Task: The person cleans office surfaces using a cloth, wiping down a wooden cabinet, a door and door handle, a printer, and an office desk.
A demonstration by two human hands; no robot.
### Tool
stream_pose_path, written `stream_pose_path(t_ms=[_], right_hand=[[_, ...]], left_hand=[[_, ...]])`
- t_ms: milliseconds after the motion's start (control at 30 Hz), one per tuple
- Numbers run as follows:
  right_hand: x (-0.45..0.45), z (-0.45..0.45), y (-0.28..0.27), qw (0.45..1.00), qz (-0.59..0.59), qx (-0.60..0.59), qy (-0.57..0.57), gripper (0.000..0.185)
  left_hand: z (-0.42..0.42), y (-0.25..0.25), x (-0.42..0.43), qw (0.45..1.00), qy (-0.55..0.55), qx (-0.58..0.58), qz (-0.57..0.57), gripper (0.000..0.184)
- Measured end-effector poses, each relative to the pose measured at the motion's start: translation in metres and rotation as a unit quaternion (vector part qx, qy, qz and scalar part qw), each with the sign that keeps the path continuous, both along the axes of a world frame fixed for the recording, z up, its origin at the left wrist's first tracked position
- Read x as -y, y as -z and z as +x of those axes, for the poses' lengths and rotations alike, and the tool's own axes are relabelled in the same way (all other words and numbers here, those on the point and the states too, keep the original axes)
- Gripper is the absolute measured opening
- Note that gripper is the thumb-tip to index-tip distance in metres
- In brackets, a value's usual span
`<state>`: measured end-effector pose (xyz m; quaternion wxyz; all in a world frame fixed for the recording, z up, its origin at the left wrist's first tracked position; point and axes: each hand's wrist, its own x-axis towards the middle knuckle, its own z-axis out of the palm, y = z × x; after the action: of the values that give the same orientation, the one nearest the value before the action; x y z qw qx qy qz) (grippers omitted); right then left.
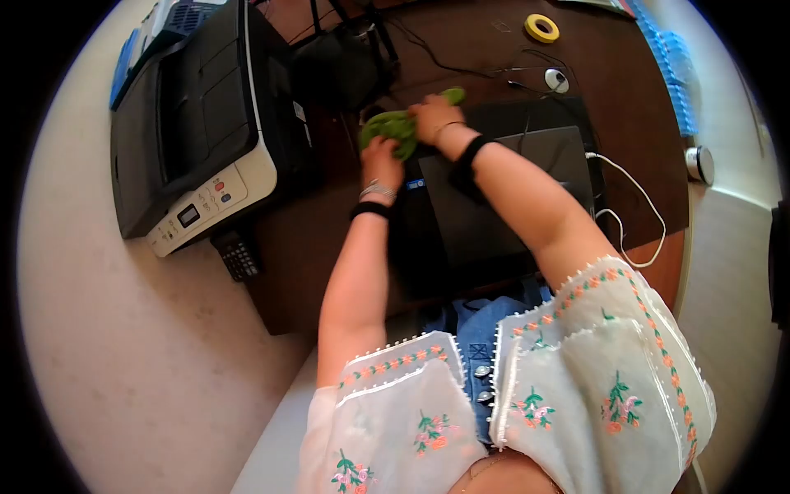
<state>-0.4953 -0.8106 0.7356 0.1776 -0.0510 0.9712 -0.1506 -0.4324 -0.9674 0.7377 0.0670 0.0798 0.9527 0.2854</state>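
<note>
Both arms reach forward over a dark brown desk. A crumpled green cloth [393,126] lies across my hands, with one end [453,95] poking out past the right one. My left hand [382,160] has its fingers curled into the cloth's near side. Beside it, my right hand [434,118] grips the cloth further along; its fingertips are partly hidden. Under my right forearm rests a closed dark laptop [510,198] on a black surface. What lies beneath the cloth is mostly covered.
A large black-and-white printer [197,123] stands at left, with a black calculator or phone [237,255] by its front. Yellow tape [541,28], a white round mouse-like object [556,80] and loose cables lie at the back. A white cable [646,193] loops at right.
</note>
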Motion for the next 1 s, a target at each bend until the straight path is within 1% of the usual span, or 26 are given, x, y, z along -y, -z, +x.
stream_pose_path(t_ms=[33,67,100,167,267,300,367,433,467,500,533,567,600,633,700,767,833,867,967,1000], right_hand=[[-0.020,0.003,-0.020,0.998,0.010,0.031,0.055,0.031],[-0.042,0.003,-0.016,0.997,0.011,0.022,0.076,0.030],[-0.057,0.001,-0.010,0.992,0.014,0.054,0.110,0.032],[-0.073,0.008,-0.009,0.989,0.027,0.075,0.121,0.036],[-0.053,0.014,-0.006,0.992,0.018,0.065,0.111,0.040],[-0.039,0.017,-0.001,0.994,-0.004,0.042,0.099,0.044],[0.001,0.021,-0.002,0.997,-0.038,0.027,0.066,0.046],[0.045,0.025,0.005,0.998,-0.060,0.003,0.001,0.047],[0.063,0.029,-0.008,0.995,-0.086,0.030,-0.033,0.040],[0.081,0.035,-0.006,0.993,-0.092,0.012,-0.070,0.037],[0.095,0.044,-0.008,0.990,-0.107,0.027,-0.089,0.035],[0.105,0.056,-0.017,0.985,-0.098,0.024,-0.142,0.037],[0.114,0.067,-0.024,0.978,-0.086,0.040,-0.185,0.039],[0.121,0.080,-0.028,0.969,-0.074,0.055,-0.230,0.042],[0.131,0.115,-0.027,0.957,-0.100,0.081,-0.262,0.048],[0.135,0.151,-0.029,0.936,-0.079,0.085,-0.332,0.052],[0.132,0.185,-0.031,0.910,-0.080,0.101,-0.394,0.052],[0.128,0.204,-0.026,0.903,-0.086,0.081,-0.412,0.049],[0.108,0.237,-0.020,0.889,-0.131,0.085,-0.431,0.045],[0.099,0.244,-0.018,0.882,-0.125,0.080,-0.447,0.042]], left_hand=[[-0.003,0.000,-0.022,1.000,0.009,-0.009,-0.013,0.032],[-0.005,0.001,-0.042,1.000,0.013,-0.006,-0.012,0.030],[-0.008,0.001,-0.056,1.000,0.017,-0.005,-0.013,0.029],[-0.012,-0.005,-0.071,0.999,0.031,0.033,-0.022,0.032],[-0.014,-0.004,-0.048,0.998,0.039,0.033,-0.034,0.032],[-0.013,-0.004,-0.035,0.998,0.040,0.031,-0.039,0.032],[-0.009,-0.004,0.002,0.998,-0.014,0.025,-0.059,0.032],[0.002,0.001,0.044,0.995,-0.058,0.023,-0.073,0.032],[0.011,0.001,0.061,0.993,-0.072,0.013,-0.087,0.031],[0.023,0.001,0.078,0.992,-0.083,0.004,-0.099,0.030],[0.037,0.011,0.100,0.992,-0.073,-0.042,-0.098,0.032],[0.053,0.009,0.112,0.991,-0.088,-0.031,-0.100,0.033],[0.069,0.003,0.121,0.989,-0.094,-0.008,-0.115,0.032],[0.090,0.002,0.125,0.985,-0.118,-0.008,-0.122,0.029],[0.131,0.006,0.139,0.982,-0.123,-0.013,-0.140,0.029],[0.174,0.000,0.141,0.980,-0.119,-0.013,-0.160,0.030],[0.213,-0.011,0.132,0.967,-0.119,0.051,-0.218,0.032],[0.231,-0.013,0.124,0.965,-0.127,0.061,-0.221,0.032],[0.276,-0.016,0.094,0.954,-0.145,0.089,-0.247,0.031],[0.285,-0.017,0.081,0.950,-0.156,0.100,-0.249,0.030]])
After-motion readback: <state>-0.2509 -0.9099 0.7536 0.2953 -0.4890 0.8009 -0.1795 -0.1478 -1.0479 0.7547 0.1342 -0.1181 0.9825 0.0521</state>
